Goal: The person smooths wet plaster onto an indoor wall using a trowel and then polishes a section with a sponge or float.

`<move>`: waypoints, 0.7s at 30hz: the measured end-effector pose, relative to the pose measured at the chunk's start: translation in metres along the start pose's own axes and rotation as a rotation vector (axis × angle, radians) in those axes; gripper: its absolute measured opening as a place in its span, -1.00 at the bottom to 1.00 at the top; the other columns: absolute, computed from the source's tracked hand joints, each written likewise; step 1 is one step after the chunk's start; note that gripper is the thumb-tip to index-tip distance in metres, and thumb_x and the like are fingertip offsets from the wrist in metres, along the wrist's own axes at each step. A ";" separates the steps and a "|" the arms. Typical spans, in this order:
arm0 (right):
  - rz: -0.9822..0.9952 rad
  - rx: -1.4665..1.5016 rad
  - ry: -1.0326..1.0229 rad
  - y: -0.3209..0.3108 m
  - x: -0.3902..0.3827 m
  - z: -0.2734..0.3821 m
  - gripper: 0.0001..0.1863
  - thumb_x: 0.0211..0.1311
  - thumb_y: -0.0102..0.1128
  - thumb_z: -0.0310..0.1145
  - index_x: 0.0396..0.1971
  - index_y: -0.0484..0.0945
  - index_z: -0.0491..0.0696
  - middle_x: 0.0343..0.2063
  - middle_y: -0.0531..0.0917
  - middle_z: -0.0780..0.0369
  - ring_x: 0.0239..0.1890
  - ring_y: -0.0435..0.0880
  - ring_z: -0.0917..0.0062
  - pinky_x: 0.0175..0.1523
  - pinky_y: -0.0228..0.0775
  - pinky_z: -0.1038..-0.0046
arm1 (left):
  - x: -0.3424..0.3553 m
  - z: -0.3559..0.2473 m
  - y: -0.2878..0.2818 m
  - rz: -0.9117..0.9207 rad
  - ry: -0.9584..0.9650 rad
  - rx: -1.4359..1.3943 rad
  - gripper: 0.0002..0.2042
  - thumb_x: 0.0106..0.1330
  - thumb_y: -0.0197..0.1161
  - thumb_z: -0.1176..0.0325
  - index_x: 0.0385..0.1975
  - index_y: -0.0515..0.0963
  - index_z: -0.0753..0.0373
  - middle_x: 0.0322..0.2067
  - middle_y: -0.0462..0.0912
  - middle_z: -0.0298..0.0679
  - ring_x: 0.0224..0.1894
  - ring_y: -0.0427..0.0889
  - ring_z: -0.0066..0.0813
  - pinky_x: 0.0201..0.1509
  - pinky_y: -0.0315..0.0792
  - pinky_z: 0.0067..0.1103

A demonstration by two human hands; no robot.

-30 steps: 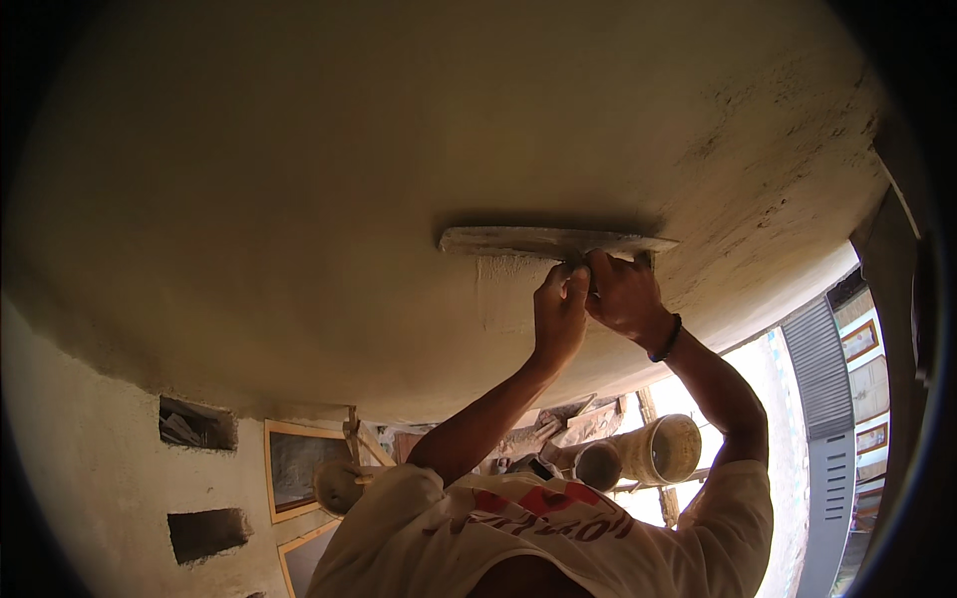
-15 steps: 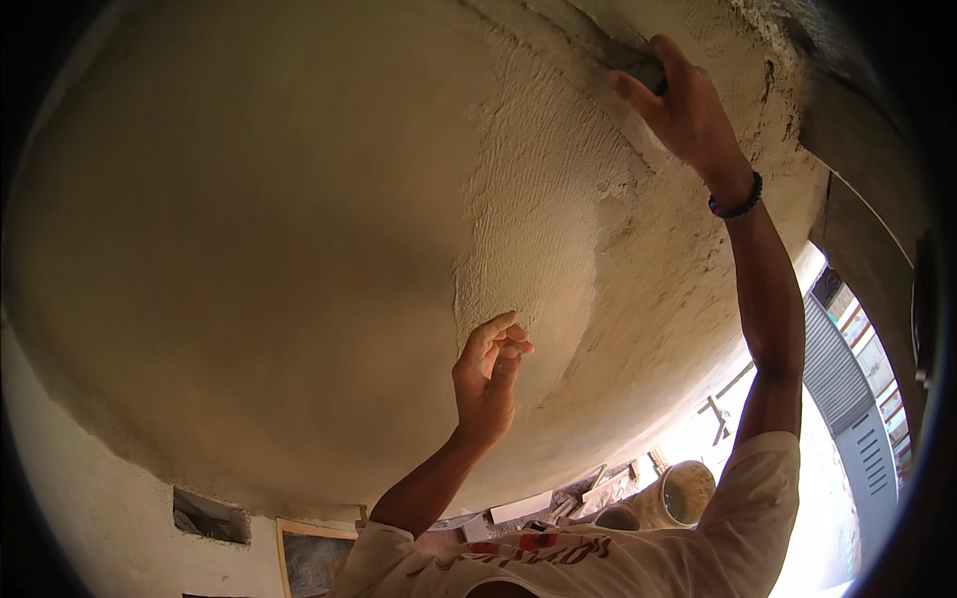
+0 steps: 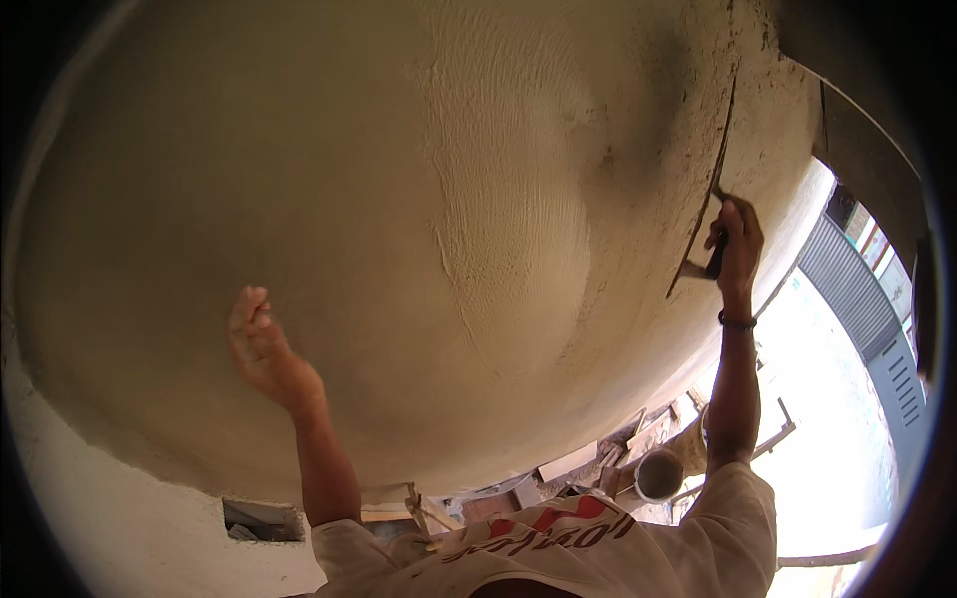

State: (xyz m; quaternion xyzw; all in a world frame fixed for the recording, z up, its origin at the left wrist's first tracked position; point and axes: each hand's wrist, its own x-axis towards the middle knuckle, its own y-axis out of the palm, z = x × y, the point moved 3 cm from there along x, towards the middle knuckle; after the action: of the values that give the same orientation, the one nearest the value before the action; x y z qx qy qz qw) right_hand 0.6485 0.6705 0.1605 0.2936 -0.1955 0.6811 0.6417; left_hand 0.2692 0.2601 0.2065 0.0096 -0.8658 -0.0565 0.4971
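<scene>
Black shows between the curled fingers of the right hand (image 3: 740,247), which is wrapped around the handle (image 3: 716,259) of a trowel (image 3: 716,179). The trowel lies to the upper right, its long blade turned almost edge-on, so that it reads as a thin dark line slanting from upper right to lower left beside the fingers. Whether its whole face touches the plaster cannot be told from this angle. A dark bracelet (image 3: 736,321) circles the right wrist. Well apart, the left hand (image 3: 269,349) is raised with its fingers loosely bent and the palm unclosed; it is somewhat blurred, and contact with the surface behind it is unclear.

Around both hands spreads a broad plastered surface (image 3: 329,199), smooth and brownish on the left. Between the hands, a paler ridged patch (image 3: 508,189) runs down it, while rougher, pitted plaster lies near the blade.

Farther out, below, come a pale shirt (image 3: 638,543) with red and dark print, a round bucket (image 3: 660,475), a rectangular recess (image 3: 261,520) in a whitish wall (image 3: 150,528), and, at far right, a grey corrugated panel (image 3: 849,264).
</scene>
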 end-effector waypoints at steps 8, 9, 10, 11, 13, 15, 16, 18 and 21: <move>-0.495 0.878 1.220 0.149 -0.395 -0.157 -0.61 0.29 0.10 0.14 -0.29 0.43 0.08 -0.69 0.28 0.40 -0.71 0.30 0.64 -0.62 0.22 0.57 | 0.119 0.072 -0.084 -0.164 0.497 0.753 -0.41 0.40 0.02 -0.11 0.15 0.38 0.34 0.17 0.31 0.03 0.25 0.23 -0.09 0.25 0.28 -0.27; -0.567 0.904 1.276 0.164 -0.423 -0.170 -0.61 0.29 0.10 0.14 -0.30 0.43 0.10 -0.68 0.28 0.40 -0.70 0.30 0.64 -0.61 0.22 0.57 | 0.122 0.076 -0.085 -0.164 0.510 0.720 -0.39 0.41 0.00 -0.11 0.18 0.34 0.35 0.19 0.26 0.04 0.27 0.21 -0.08 0.27 0.26 -0.23; -0.636 0.934 1.323 0.180 -0.439 -0.180 -0.62 0.29 0.10 0.14 -0.30 0.43 0.11 -0.68 0.27 0.40 -0.69 0.30 0.64 -0.60 0.23 0.57 | 0.125 0.079 -0.083 -0.172 0.523 0.683 -0.38 0.41 -0.01 -0.12 0.20 0.30 0.35 0.22 0.21 0.06 0.28 0.18 -0.07 0.29 0.23 -0.18; -0.675 0.984 1.322 0.193 -0.444 -0.189 -0.63 0.30 0.09 0.12 -0.30 0.43 0.11 -0.67 0.27 0.40 -0.69 0.30 0.63 -0.59 0.23 0.57 | 0.127 0.081 -0.076 -0.182 0.534 0.639 -0.36 0.41 -0.02 -0.12 0.23 0.26 0.35 0.24 0.16 0.07 0.30 0.15 -0.05 0.30 0.20 -0.14; -0.722 1.109 1.272 0.216 -0.451 -0.191 -0.65 0.33 0.07 0.09 -0.31 0.42 0.09 -0.66 0.27 0.39 -0.67 0.30 0.63 -0.58 0.22 0.56 | 0.122 0.084 -0.073 -0.186 0.692 0.547 -0.34 0.42 -0.03 -0.12 0.24 0.23 0.39 0.22 0.17 0.09 0.32 0.12 -0.04 0.31 0.15 -0.10; -0.743 1.046 1.229 0.235 -0.436 -0.184 -0.65 0.34 0.06 0.08 -0.31 0.42 0.08 -0.66 0.27 0.39 -0.66 0.30 0.63 -0.57 0.23 0.56 | 0.125 0.085 -0.072 -0.188 0.740 0.480 -0.34 0.43 -0.05 -0.11 0.24 0.21 0.41 0.22 0.17 0.09 0.33 0.11 -0.02 0.33 0.11 -0.09; -0.750 1.013 1.205 0.240 -0.427 -0.178 -0.65 0.34 0.06 0.07 -0.30 0.41 0.07 -0.66 0.27 0.39 -0.66 0.30 0.63 -0.57 0.24 0.56 | 0.122 0.082 -0.072 -0.182 0.709 0.452 -0.34 0.43 -0.07 -0.11 0.24 0.21 0.42 0.22 0.17 0.09 0.33 0.10 -0.02 0.34 0.09 -0.08; -0.712 1.041 1.150 0.248 -0.399 -0.147 -0.64 0.34 0.05 0.06 -0.31 0.40 0.04 -0.67 0.25 0.40 -0.69 0.28 0.66 -0.61 0.22 0.59 | 0.125 0.083 -0.078 -0.143 0.680 0.418 -0.35 0.44 -0.07 -0.08 0.26 0.17 0.42 0.24 0.12 0.09 0.35 0.06 0.00 0.36 0.06 -0.06; -0.673 1.103 1.033 0.247 -0.341 -0.096 -0.64 0.35 0.05 0.05 -0.31 0.39 0.03 -0.67 0.25 0.40 -0.70 0.28 0.67 -0.64 0.21 0.61 | 0.126 0.088 -0.086 -0.077 0.680 0.407 -0.35 0.44 -0.05 -0.03 0.29 0.10 0.40 0.30 0.01 0.11 0.40 -0.03 0.04 0.38 0.00 0.00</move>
State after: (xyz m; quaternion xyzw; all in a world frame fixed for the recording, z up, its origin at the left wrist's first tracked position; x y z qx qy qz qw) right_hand 0.3911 0.4482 -0.1065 0.2591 0.5846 0.4999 0.5840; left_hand 0.1260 0.1736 0.2612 0.1584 -0.6443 0.1039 0.7410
